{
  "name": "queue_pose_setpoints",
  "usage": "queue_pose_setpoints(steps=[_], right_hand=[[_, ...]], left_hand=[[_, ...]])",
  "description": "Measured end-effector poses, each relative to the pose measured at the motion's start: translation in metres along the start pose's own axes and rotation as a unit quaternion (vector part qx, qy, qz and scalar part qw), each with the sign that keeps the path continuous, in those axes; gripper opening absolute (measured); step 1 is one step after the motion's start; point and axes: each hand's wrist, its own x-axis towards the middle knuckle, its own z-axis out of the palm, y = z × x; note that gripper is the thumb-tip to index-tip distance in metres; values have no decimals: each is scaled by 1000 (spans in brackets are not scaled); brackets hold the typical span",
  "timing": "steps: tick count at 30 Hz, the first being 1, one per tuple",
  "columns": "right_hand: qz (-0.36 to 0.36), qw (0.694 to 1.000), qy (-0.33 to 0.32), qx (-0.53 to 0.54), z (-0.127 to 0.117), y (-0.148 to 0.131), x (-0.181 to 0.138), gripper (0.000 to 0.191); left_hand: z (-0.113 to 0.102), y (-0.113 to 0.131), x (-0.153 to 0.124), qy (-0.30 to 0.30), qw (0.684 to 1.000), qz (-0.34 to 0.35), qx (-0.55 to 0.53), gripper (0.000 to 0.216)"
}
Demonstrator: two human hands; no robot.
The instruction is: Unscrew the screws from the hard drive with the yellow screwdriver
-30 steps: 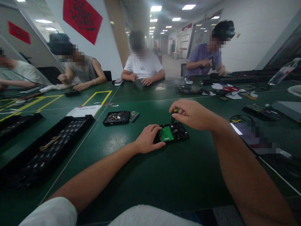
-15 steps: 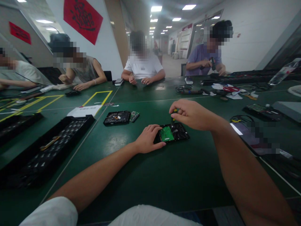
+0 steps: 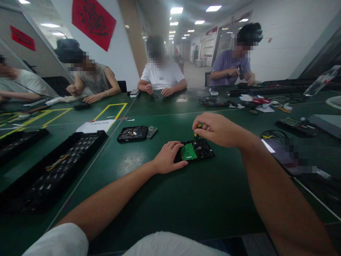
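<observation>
left grip (image 3: 167, 157) clasps hard drive (image 3: 205, 148) | right grip (image 3: 213, 129) pinches yellow-handled screwdriver (image 3: 196, 135) upright over it | second hard drive (image 3: 131, 134) beside loose circuit board (image 3: 152, 132) | black tray (image 3: 84, 157) at left on green desk (image 3: 160, 202)

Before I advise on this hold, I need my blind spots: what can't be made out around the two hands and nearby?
All in the head view:
- Left end of the hard drive: partly covered by the left hand.
- Screwdriver handle: partly hidden by the right hand.
- Screwdriver tip: too small and dark to tell whether it meets a screw.
- Writing on the white paper: too blurred.
- Far-left black tray: cut off by the left edge.
</observation>
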Motion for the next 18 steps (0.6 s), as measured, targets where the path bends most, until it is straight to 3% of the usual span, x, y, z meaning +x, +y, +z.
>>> queue_pose_setpoints(steps=[10,18], right_hand=[[26,1000,2,4,1,2,-1,26],[-22,1000,-11,0,3,4,1,20]], left_hand=[[0,0,-1,3,1000,-1,-3,79],[-1,2,0,0,1000,-2,0,79]])
